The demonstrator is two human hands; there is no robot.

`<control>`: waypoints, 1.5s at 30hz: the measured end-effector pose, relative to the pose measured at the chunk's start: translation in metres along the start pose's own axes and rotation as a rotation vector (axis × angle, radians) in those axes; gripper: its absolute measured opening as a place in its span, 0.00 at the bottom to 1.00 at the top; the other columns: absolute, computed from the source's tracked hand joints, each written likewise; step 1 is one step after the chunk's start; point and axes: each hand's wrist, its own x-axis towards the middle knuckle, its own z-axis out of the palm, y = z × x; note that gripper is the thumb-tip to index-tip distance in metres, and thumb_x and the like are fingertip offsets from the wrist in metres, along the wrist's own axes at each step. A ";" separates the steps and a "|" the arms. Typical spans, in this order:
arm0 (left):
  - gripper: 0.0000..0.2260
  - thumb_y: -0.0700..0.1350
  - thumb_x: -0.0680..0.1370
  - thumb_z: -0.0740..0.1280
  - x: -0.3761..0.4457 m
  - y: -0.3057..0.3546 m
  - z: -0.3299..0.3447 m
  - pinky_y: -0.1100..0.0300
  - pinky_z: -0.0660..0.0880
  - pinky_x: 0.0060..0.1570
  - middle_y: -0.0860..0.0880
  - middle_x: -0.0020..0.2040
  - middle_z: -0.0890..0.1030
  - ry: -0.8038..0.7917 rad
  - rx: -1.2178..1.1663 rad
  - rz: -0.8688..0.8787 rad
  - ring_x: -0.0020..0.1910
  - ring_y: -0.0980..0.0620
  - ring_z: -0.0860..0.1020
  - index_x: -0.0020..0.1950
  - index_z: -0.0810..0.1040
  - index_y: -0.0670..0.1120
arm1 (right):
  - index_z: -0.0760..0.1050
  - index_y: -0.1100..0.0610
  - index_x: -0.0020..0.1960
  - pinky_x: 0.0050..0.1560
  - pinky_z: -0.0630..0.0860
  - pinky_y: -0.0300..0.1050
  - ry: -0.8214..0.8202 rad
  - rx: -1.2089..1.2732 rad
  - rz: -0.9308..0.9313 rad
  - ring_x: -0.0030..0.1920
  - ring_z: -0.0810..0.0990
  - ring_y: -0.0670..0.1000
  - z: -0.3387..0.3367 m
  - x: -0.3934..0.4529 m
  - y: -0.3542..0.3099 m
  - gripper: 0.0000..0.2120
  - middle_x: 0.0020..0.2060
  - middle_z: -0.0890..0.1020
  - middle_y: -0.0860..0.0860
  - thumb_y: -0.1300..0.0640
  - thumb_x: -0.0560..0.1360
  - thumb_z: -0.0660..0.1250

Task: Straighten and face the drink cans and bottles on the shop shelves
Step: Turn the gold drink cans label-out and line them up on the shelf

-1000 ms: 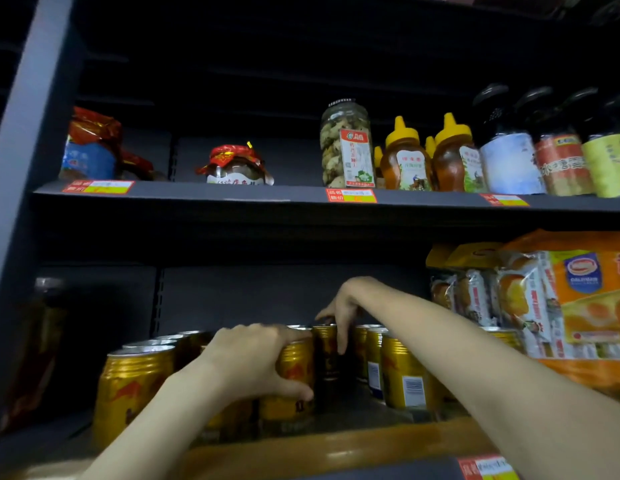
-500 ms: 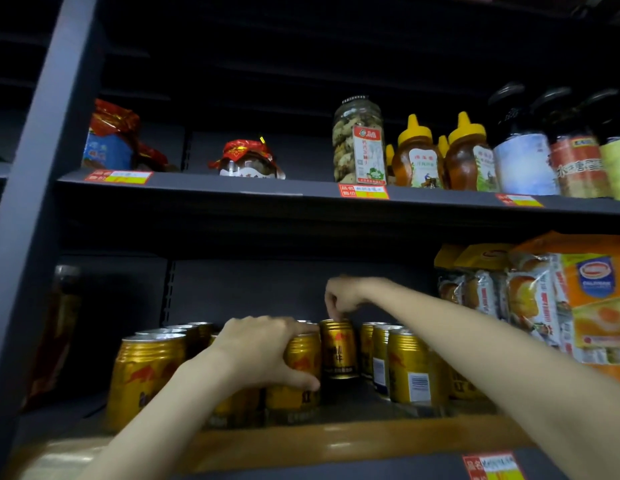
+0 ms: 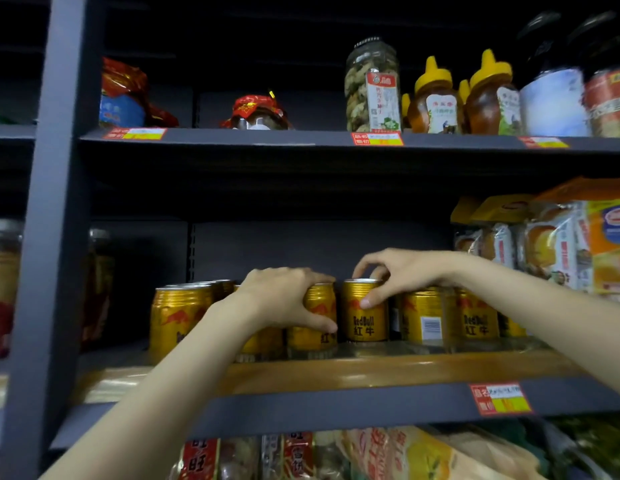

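- Facing the gold drink cans on the middle shelf [image 3: 336,407] looks about half done: the can under the right hand [image 3: 365,315] shows its Red Bull lettering square to the aisle, and so does the labelled can [image 3: 476,318] two places to its right.
- Left to do, as I judge it: the barcode can [image 3: 424,318] just right of the lettered one shows its back, and the can under the left hand [image 3: 313,318], just left of it, shows only part of its printing past the thumb, so I cannot tell if it is squared.
- The far-left can [image 3: 178,317] stands apart from the lettered one, its printing turned partly aside. More cans stand behind it; how they sit is too dark to tell.
- The right hand [image 3: 402,275] grasps the lettered can at its top: fingertips curled over the rim, thumb pressed on the front wall just below.
- The left hand [image 3: 284,296] wraps the neighbouring can, fingers over its top and thumb stretched across its front.
- Both held cans stand upright near the shelf's front edge, close side by side.
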 end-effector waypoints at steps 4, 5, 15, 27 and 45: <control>0.35 0.68 0.70 0.63 0.004 -0.003 -0.002 0.54 0.69 0.57 0.56 0.69 0.69 -0.028 -0.028 -0.018 0.66 0.52 0.70 0.73 0.56 0.62 | 0.67 0.51 0.67 0.56 0.72 0.45 0.248 0.264 0.013 0.57 0.76 0.52 -0.014 -0.014 0.001 0.31 0.57 0.76 0.53 0.50 0.67 0.75; 0.35 0.67 0.70 0.63 0.004 -0.004 -0.002 0.54 0.68 0.59 0.56 0.70 0.69 -0.025 -0.068 -0.018 0.67 0.52 0.69 0.74 0.56 0.61 | 0.67 0.52 0.67 0.57 0.71 0.45 0.334 0.384 -0.006 0.58 0.75 0.53 -0.020 -0.020 0.001 0.33 0.58 0.76 0.54 0.50 0.66 0.75; 0.28 0.60 0.65 0.74 -0.036 0.067 0.005 0.65 0.74 0.54 0.58 0.53 0.81 0.278 -1.214 0.220 0.53 0.64 0.78 0.62 0.70 0.56 | 0.75 0.56 0.60 0.47 0.79 0.48 0.466 1.094 -0.266 0.53 0.81 0.55 -0.010 -0.093 -0.011 0.28 0.52 0.81 0.56 0.52 0.61 0.72; 0.32 0.36 0.68 0.75 -0.033 0.069 0.015 0.74 0.73 0.49 0.55 0.62 0.68 0.649 -1.011 0.279 0.61 0.65 0.69 0.66 0.65 0.57 | 0.73 0.54 0.61 0.48 0.81 0.50 0.405 1.161 -0.046 0.53 0.82 0.56 0.012 -0.112 -0.017 0.26 0.53 0.81 0.57 0.47 0.65 0.70; 0.31 0.38 0.69 0.74 -0.041 0.067 0.009 0.67 0.76 0.53 0.59 0.60 0.70 0.670 -1.139 0.268 0.58 0.61 0.73 0.65 0.67 0.60 | 0.78 0.59 0.59 0.49 0.81 0.52 0.366 1.533 -0.187 0.53 0.82 0.60 0.034 -0.108 -0.009 0.15 0.57 0.79 0.63 0.61 0.73 0.64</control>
